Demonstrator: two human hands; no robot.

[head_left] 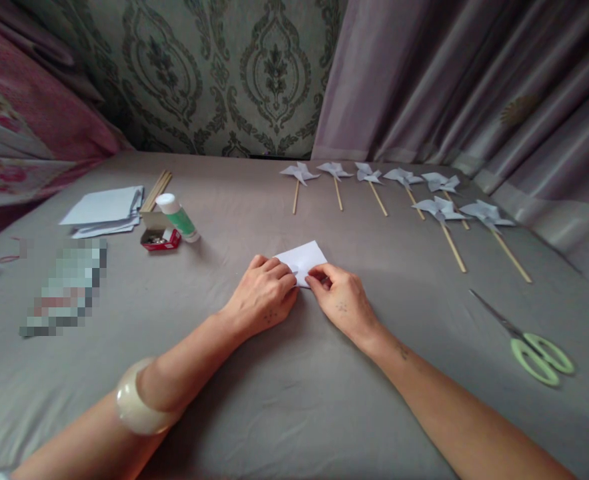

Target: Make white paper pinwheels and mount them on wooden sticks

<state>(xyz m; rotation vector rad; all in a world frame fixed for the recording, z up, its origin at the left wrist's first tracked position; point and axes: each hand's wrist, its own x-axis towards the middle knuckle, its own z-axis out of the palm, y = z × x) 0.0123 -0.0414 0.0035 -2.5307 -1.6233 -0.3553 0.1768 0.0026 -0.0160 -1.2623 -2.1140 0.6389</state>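
On the grey cloth-covered surface (214, 413), I see my left hand (269, 287) pressing the white folded paper (301, 260), its fingers together; my right hand (341, 297) pinches its near edge.

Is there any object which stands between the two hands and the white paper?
Nothing visible does: the left hand and right hand both touch the paper. The glue stick and scissors are off to opposite sides.
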